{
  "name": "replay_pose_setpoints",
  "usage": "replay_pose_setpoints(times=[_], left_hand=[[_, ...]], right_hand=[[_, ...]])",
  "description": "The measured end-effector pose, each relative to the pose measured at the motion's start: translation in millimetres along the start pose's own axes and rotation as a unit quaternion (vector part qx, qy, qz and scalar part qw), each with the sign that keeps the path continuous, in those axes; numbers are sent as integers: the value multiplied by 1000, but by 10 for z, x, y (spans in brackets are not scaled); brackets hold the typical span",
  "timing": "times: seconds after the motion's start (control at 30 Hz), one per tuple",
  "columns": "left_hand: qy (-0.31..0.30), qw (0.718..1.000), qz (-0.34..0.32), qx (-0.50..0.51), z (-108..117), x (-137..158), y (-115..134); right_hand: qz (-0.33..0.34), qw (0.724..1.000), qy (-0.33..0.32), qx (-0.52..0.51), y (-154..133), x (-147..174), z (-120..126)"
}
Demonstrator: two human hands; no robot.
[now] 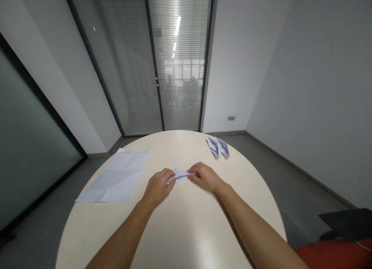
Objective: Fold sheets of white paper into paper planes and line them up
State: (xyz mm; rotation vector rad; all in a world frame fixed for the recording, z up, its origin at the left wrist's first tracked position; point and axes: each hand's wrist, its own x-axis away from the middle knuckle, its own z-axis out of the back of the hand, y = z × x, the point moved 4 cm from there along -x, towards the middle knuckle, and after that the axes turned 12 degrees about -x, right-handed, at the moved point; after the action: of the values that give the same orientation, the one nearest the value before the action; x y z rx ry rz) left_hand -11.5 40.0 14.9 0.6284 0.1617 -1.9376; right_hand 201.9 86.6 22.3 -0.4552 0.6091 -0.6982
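Observation:
Near the middle of the round table, a small folded piece of white paper (180, 175) lies between my two hands. My left hand (159, 184) grips its left end, thumb in front and fingers behind. At the right end, my right hand (205, 176) pinches the paper between thumb and fingers. The paper shows several creased layers that come to a low point at the top. Parts of both its ends are hidden under my fingers.
A creased white sheet (117, 178) lies flat at the table's left. Folded paper pieces (218, 147) stand near the far right edge of the cream round table (174, 226). A dark flat object (348, 222) and something red (334, 255) are at the lower right, beyond the table.

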Motion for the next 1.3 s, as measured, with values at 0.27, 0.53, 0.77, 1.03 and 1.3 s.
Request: replay_pose_setpoints(times=[0.27,0.53,0.77,1.03,1.3], left_hand=[[-13,998,-4,54,-4,3,53],[-19,990,54,127,-79,19,25],[-21,992,53,110,-63,18,30],[4,997,47,55,-43,17,-3],[17,997,60,53,-55,10,-33]], right_hand=[[-38,996,76,-3,56,-7,53],[-15,990,137,-12,-65,-12,109],[8,991,136,-16,-106,-8,106],[48,993,107,-23,-187,-23,109],[70,993,76,-57,-204,-37,53]])
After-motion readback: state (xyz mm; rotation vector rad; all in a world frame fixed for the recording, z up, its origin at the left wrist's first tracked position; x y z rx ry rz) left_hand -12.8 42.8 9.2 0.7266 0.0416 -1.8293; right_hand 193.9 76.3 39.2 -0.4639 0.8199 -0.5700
